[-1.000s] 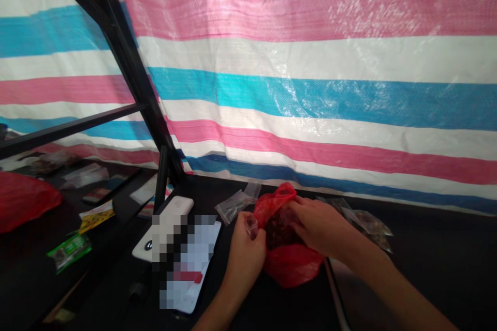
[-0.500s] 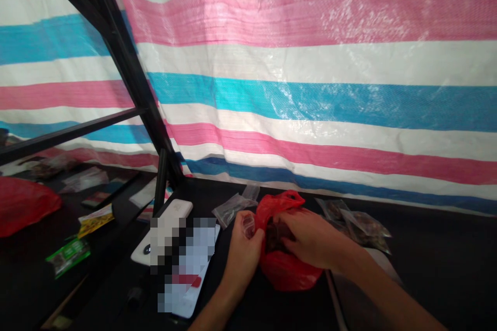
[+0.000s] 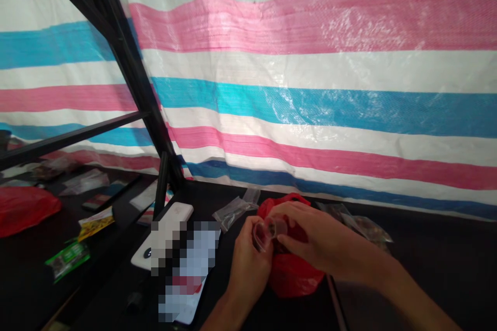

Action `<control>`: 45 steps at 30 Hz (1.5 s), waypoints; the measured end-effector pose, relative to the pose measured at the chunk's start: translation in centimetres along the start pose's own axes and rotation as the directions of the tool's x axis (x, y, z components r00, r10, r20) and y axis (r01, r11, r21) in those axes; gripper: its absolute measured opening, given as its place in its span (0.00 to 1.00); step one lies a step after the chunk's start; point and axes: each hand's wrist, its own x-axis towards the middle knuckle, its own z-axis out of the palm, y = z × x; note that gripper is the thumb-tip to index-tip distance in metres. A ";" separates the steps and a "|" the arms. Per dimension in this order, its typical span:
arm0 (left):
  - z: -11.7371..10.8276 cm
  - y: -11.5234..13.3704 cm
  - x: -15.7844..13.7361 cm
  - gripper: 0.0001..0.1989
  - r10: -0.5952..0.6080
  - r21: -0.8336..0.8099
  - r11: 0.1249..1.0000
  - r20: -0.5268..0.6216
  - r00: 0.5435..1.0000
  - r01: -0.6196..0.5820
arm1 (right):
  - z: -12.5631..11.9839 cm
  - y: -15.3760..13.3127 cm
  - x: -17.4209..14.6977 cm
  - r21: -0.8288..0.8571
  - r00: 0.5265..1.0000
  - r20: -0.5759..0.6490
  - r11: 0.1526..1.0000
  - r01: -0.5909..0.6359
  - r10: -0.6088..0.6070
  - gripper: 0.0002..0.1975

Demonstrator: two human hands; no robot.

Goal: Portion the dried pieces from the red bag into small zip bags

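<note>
A red plastic bag (image 3: 295,276) lies on the black table, right in front of me. Over it my left hand (image 3: 250,264) pinches a small clear plastic pouch (image 3: 267,229) by its mouth. My right hand (image 3: 318,240) meets the left at that pouch, thumb and fingers closed at its opening; what they pinch is too blurred to tell. Both hands hide most of the bag's top.
Empty clear pouches (image 3: 235,208) lie behind the left hand, filled pouches (image 3: 367,227) behind the right. A white power bank (image 3: 163,235) and a blurred-out flat item sit at left. Black frame bars (image 3: 132,77) rise at left. A striped tarp (image 3: 310,88) hangs behind. Another red bag (image 3: 23,207) lies far left.
My right hand has come out of the red bag and up to the clear pouch. The left hand has lifted the pouch slightly. The view has tilted a little.
</note>
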 end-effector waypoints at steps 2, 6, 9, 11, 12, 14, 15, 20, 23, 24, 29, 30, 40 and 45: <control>0.1 0.0 0.0 0.05 0.009 -0.061 0.998 0.028 1.000 -0.007 | 0.8 -0.6 0.4 -0.058 0.995 -0.040 0.995 0.087 -0.089 0.11; 0.1 -0.3 0.2 0.09 0.007 -0.144 0.990 0.026 1.000 -0.004 | 1.9 -0.7 0.9 -0.176 0.973 -0.057 0.962 0.210 -0.223 0.16; 0.1 -0.4 0.3 0.09 0.002 -0.155 0.988 0.024 1.000 0.002 | 1.4 -0.5 0.8 -0.208 0.969 -0.079 0.955 0.213 -0.233 0.13; 0.1 -0.4 0.3 0.07 0.012 -0.119 0.993 0.003 1.000 -0.012 | 0.5 -0.4 0.5 -0.202 0.972 -0.106 0.962 0.186 -0.210 0.11; 0.0 -0.3 0.4 0.06 0.017 -0.085 0.996 -0.022 1.000 -0.019 | 0.1 -0.3 0.2 -0.185 0.977 -0.109 0.969 0.162 -0.184 0.10; -0.1 -0.1 0.3 0.07 0.012 0.014 1.000 -0.102 0.995 -0.010 | -0.7 -0.1 -0.4 -0.135 0.991 -0.070 0.986 0.101 -0.111 0.09; -0.2 0.0 0.3 0.09 0.006 0.074 0.997 -0.153 0.988 0.006 | -0.8 0.1 -0.6 -0.110 0.997 -0.030 0.992 0.065 -0.068 0.10; -1.1 1.5 -0.2 0.10 -0.022 0.388 0.910 -0.298 0.954 0.142 | 0.7 0.9 -0.8 -0.152 0.978 0.170 0.984 -0.098 0.124 0.11; -1.3 1.7 -0.5 0.10 -0.138 0.468 0.852 -0.230 0.963 0.234 | 2.1 1.0 -0.1 -0.273 0.950 0.225 0.950 -0.154 0.218 0.11; -1.3 1.6 -0.6 0.11 -0.170 0.469 0.849 -0.197 0.966 0.245 | 2.5 0.9 0.2 -0.291 0.946 0.229 0.943 -0.158 0.229 0.12; -0.7 0.6 -0.2 0.13 -0.203 0.259 0.940 -0.098 0.974 0.222 | 3.2 0.4 0.7 -0.306 0.947 0.233 0.941 -0.145 0.222 0.15; -0.6 0.4 0.0 0.13 -0.210 0.181 0.957 -0.102 0.972 0.225 | 3.3 0.4 0.7 -0.299 0.950 0.231 0.945 -0.135 0.209 0.15; -0.7 -0.3 0.5 0.08 -0.313 -0.231 0.932 -0.126 0.941 0.279 | 3.1 2.1 0.7 -0.188 0.971 0.192 0.976 -0.107 0.144 0.15; -0.2 -0.3 0.3 0.08 -0.335 -0.342 0.895 -0.095 0.937 0.286 | 2.8 1.7 0.6 -0.177 0.961 0.196 0.971 -0.162 0.196 0.09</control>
